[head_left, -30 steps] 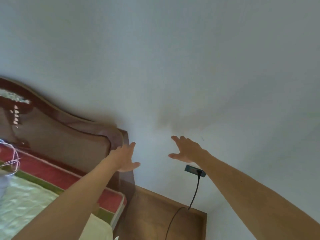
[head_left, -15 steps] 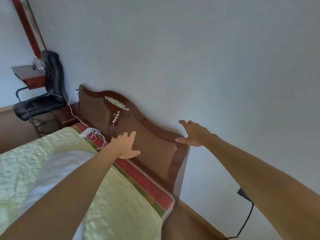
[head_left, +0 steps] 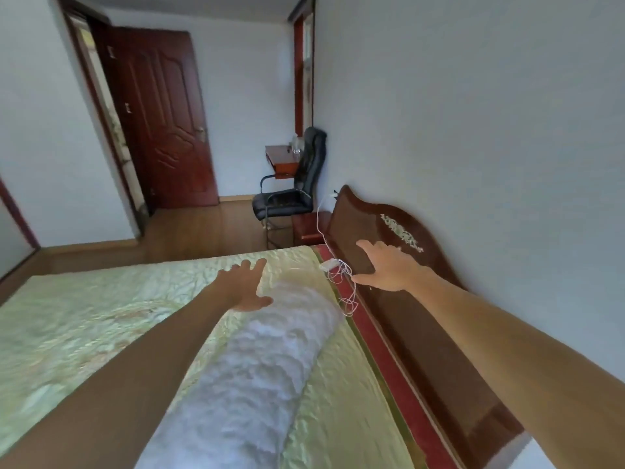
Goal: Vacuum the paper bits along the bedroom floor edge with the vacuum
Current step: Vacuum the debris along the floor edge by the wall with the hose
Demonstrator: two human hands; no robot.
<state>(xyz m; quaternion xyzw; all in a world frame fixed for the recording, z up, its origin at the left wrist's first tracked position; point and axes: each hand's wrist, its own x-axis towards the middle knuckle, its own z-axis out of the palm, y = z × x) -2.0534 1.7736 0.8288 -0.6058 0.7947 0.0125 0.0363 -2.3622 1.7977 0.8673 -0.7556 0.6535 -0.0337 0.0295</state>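
No vacuum and no paper bits show in the head view. My left hand (head_left: 245,286) is stretched out over the bed with fingers spread and nothing in it. My right hand (head_left: 387,267) reaches forward in front of the wooden headboard (head_left: 382,231), also spread and holding nothing. A strip of wooden floor (head_left: 203,228) is visible beyond the bed, running toward the door.
A bed with a pale green cover (head_left: 84,319) and a white rolled pillow (head_left: 257,374) fills the foreground. A white charger and tangled cable (head_left: 334,269) lie by the headboard. A black office chair (head_left: 291,191), small desk (head_left: 282,160), nightstand (head_left: 309,225) and dark red door (head_left: 162,116) stand behind.
The view has swung left from the wall and socket corner across the headboard to the whole room. Both hands stay outstretched, spread and holding nothing.
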